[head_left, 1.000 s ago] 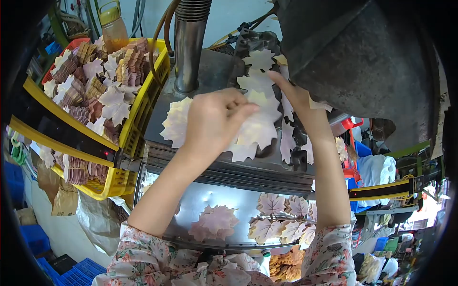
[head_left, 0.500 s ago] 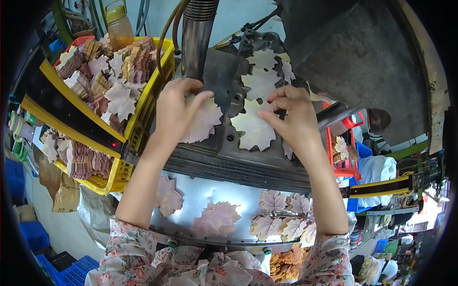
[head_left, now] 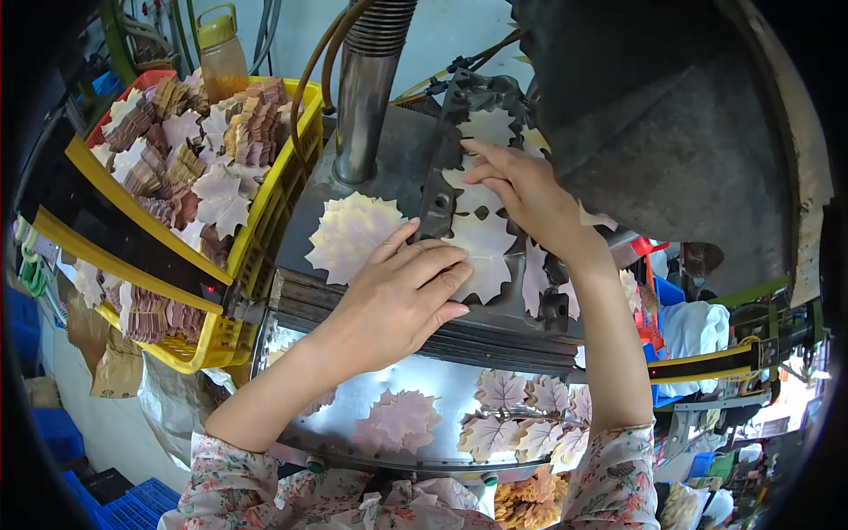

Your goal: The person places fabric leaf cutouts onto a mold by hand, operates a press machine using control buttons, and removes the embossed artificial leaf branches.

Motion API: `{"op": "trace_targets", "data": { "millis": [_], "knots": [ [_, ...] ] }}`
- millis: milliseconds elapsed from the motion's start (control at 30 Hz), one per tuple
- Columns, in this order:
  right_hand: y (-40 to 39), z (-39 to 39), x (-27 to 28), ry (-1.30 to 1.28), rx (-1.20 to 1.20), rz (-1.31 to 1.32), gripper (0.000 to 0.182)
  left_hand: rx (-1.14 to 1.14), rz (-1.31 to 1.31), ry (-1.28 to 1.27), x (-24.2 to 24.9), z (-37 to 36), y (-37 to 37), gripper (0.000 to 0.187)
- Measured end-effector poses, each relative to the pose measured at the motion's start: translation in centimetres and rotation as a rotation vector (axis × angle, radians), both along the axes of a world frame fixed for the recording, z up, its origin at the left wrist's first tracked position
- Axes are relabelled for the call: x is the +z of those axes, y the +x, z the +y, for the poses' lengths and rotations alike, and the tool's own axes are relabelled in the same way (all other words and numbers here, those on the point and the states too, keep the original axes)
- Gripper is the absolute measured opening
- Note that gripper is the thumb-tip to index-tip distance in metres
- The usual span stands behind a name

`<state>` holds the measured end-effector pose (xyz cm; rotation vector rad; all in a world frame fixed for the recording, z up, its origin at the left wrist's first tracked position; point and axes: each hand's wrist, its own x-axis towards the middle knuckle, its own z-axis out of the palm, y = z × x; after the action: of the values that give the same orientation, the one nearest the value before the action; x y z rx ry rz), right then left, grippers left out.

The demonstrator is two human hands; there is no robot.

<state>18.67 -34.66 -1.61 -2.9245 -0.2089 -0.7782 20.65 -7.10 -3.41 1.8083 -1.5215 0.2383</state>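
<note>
My left hand (head_left: 406, 287) is open, its outstretched fingertips lying on the near pale leaf-shaped piece (head_left: 481, 252) in the dark metal mould (head_left: 439, 205). Farther along the mould, my right hand (head_left: 521, 190) has its fingers extended over the middle leaf pieces; its fingertips appear to rest on them, and part of those pieces is hidden. Another pale leaf (head_left: 488, 126) shows at the mould's far end. Just left of my left hand, a stack of yellowish-pink leaf pieces (head_left: 353, 234) lies on the dark metal plate (head_left: 309, 199).
A yellow basket (head_left: 309, 132) full of stacked leaves stands left, with a lidded bottle (head_left: 221, 55) behind it. A shiny metal post (head_left: 360, 115) rises behind the plate. Dark sheet metal (head_left: 671, 132) overhangs at right. Veined leaves (head_left: 503, 391) lie on the silver front surface (head_left: 353, 389).
My left hand has come away from the leaf stack and moved right and nearer, onto the near leaf in the mould. My right hand has shifted farther up the mould.
</note>
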Motion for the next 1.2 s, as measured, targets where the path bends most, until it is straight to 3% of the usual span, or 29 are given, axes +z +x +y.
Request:
{"op": "trace_targets", "data": {
  "millis": [233,267,333,367,400,500,533,567,600,633,667,767,833,1000,1033,1100,1167,1200],
  "knots": [
    [-1.5,-2.2,-1.0,0.028,0.025,0.053,0.038,0.004,-0.006,-0.105,0.3,0.0,0.0,0.036],
    [-2.2,-1.5,-0.2,0.028,0.022,0.052,0.038,-0.006,0.152,-0.156,1.2,0.1,0.0,0.034],
    [-5.0,0.4,2.0,0.646,-0.087,-0.049,0.037,-0.025,0.473,-0.253,2.6,-0.1,0.0,0.030],
    [-6.2,1.4,3.4,0.956,-0.142,-0.107,0.036,-0.030,0.470,-0.248,3.3,-0.4,0.1,0.030],
    [-6.4,2.3,4.7,0.954,-0.142,-0.116,0.036,-0.227,0.705,-0.292,4.1,-1.2,0.9,0.028],
    [-6.4,5.3,6.8,1.758,0.178,-0.353,0.018,-0.847,1.411,-0.383,6.6,-4.7,3.6,0.023],
    [-6.8,4.7,6.5,1.765,0.167,-0.356,0.018,-1.052,1.655,-0.400,6.8,-5.6,3.8,0.021],
    [-7.3,3.6,6.0,1.890,0.352,-0.272,0.024,-1.255,1.900,-0.413,7.0,-6.2,3.5,0.019],
    [-7.3,2.9,5.9,2.004,0.554,-0.181,0.030,-1.243,1.905,-0.409,6.5,-6.6,2.6,0.019],
    [-7.2,2.7,5.8,2.101,0.770,-0.082,0.037,-0.509,1.333,-0.351,5.7,-6.9,1.5,0.020],
    [-6.7,2.5,5.9,2.089,0.792,-0.078,0.037,0.149,0.680,-0.271,5.2,-7.5,1.3,0.022],
    [-5.3,5.4,6.2,1.987,0.308,-0.461,0.039,0.069,0.677,-0.300,3.7,-8.1,2.3,0.027],
    [-6.4,4.3,5.2,1.982,0.366,-0.345,0.036,0.024,0.699,-0.308,3.4,-8.9,2.4,0.029],
    [-9.6,2.1,-0.4,1.952,0.739,0.297,0.028,-1.045,2.240,-0.708,7.4,-11.3,4.6,0.046],
    [-10.4,2.1,-1.0,1.926,0.812,0.412,0.028,-1.032,2.260,-0.702,6.7,-10.4,3.4,0.046],
    [-16.7,5.6,0.2,1.697,0.411,0.664,0.034,-0.892,2.204,-0.645,5.3,-5.7,-1.7,0.062],
    [-21.4,10.1,1.9,1.945,0.076,0.936,0.016,-0.739,2.136,-0.590,3.8,0.2,-6.2,0.080],
    [-24.2,12.5,0.1,1.795,-0.182,0.723,0.016,-0.699,1.578,-0.135,1.3,2.7,-6.9,0.079]
  ]
}}
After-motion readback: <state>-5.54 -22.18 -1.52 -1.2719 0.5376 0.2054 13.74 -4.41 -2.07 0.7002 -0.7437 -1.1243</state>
